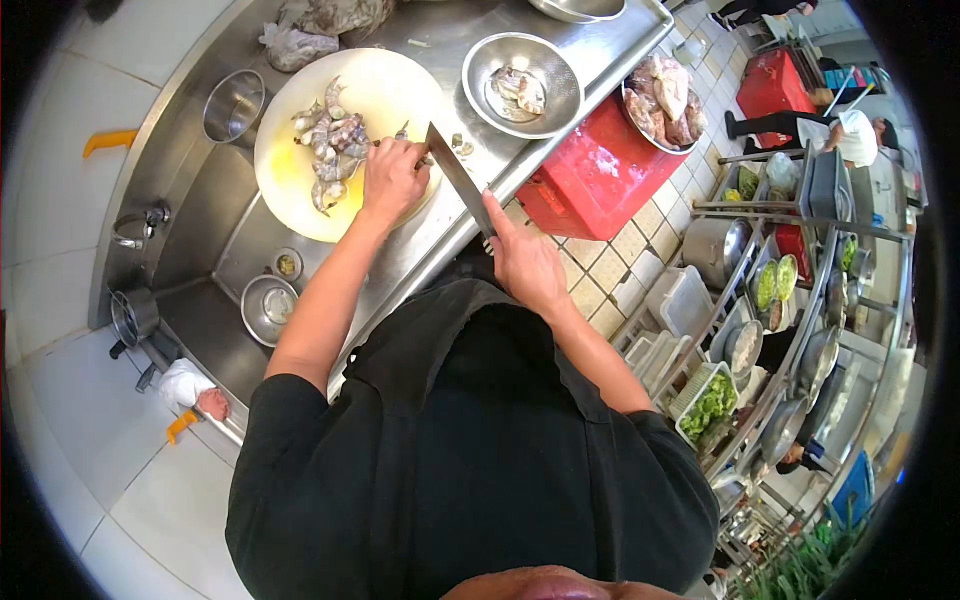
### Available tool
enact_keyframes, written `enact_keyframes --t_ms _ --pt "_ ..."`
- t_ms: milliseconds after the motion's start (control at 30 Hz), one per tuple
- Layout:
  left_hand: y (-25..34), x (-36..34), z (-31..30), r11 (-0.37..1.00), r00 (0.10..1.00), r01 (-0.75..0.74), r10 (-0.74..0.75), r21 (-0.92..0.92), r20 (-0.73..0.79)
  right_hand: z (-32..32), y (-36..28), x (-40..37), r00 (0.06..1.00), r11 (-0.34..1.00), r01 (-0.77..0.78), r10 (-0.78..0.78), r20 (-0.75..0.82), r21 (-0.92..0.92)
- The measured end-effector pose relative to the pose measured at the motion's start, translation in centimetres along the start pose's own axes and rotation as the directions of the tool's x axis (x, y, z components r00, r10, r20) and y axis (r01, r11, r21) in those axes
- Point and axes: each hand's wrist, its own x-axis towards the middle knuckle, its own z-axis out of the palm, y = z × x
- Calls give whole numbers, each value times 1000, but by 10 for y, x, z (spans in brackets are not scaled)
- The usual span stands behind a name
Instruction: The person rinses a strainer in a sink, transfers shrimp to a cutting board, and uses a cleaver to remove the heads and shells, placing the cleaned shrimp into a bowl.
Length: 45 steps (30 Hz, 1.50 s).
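Observation:
A round white cutting board (290, 90) with a yellow stain lies over the sink counter. Raw grey shrimp (333, 145) are heaped on its middle. My left hand (395, 182) rests at the board's right side, fingers closed on a shrimp (402, 131) whose end pokes out past them. In my right hand (525, 262) is a wide-bladed knife (459, 182), gripped by its handle, its blade tip close to my left fingertips. Small scraps (461, 145) lie on the steel beside the board. A perforated steel bowl (487, 60) to the right holds some shrimp.
The steel sink (190, 225) holds a small bowl (268, 308); a steel pot (235, 105) stands by the board. Plastic bags (298, 45) lie behind. On the right, a basin of raw meat (662, 95) sits on a red box (600, 170). Shelves (750, 290) and other people (850, 138) are farther right.

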Motion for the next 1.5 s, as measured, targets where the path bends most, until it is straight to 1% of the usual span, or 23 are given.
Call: enact_keyframes --t_ms 67,200,267,400,467,500,533,600,633,733,767,833,867,900,967,1000,1067,1167,1233,1333,1433,1467,1500 --pt "1 0 3 1000 999 12 -12 -5 -29 -3 -3 -2 1000 999 24 -24 -7 -31" --pt "0 0 7 999 999 23 -24 -31 -43 3 -11 0 999 997 4 0 38 -82" --pt "-3 2 7 999 999 42 -42 -34 0 12 -18 9 997 996 2 4 71 -94" --pt "-1 1 8 997 996 80 -80 7 46 29 -20 35 999 998 18 -16 33 -63" --pt "-3 3 2 995 994 92 -89 -46 68 35 -12 37 1000 1000 2 -2 -3 -24" --pt "-2 2 -1 992 992 99 -93 -74 81 26 -6 41 999 997 -33 31 26 70" --pt "0 1 -4 965 986 167 -163 -203 39 20 2 39 999 995 -34 35 -2 99" --pt "-1 1 -11 850 951 270 -309 -452 -14 8 18 37 997 986 -30 40 -59 162" --pt "-4 2 -9 723 929 273 -370 -635 -22 5 22 35 992 978 -96 110 -67 187" --pt "-2 -2 -13 427 881 310 -466 -849 87 0 35 32 978 966 -128 160 -133 223" --pt "-11 -7 2 354 880 309 -458 -883 125 -2 37 30 975 955 -159 192 -114 251" --pt "-11 -8 1 651 889 419 -435 -633 142 -6 31 25 978 943 -94 147 -147 320" --pt "-11 -9 1 765 892 445 -424 -466 156 -6 29 22 978 933 -63 129 -164 354" --pt "-13 -11 1 917 954 295 -296 -268 38 -3 27 18 979 924 -48 119 -166 380" --pt "-18 -12 4 935 958 284 -284 -213 29 2 23 14 980 902 -16 99 -172 432" --pt "-20 -13 2 943 960 279 -279 -183 26 6 24 14 986 868 -81 143 -90 489" --pt "-32 -8 8 913 938 347 -337 -216 79 10 23 15 971 783 -234 222 91 576" --pt "-36 2 6 855 883 465 -429 -228 193 -2 11 15 877 647 -479 331 347 593" --pt "-26 12 -6 817 839 532 -471 -224 273 2 14 15 885 667 -464 323 335 583" --pt "-27 26 -7 694 690 696 -576 -183 438 26 35 15 966 786 -258 219 137 562" --pt "-30 34 -6 763 724 633 -523 -132 449 31 41 15 983 842 -177 176 50 510" --pt "-30 33 -5 902 861 430 -394 -47 322 31 41 14 984 846 -174 173 50 504" --pt "-26 31 -8 975 953 210 -220 71 209 27 38 14 981 844 -194 181 75 500"
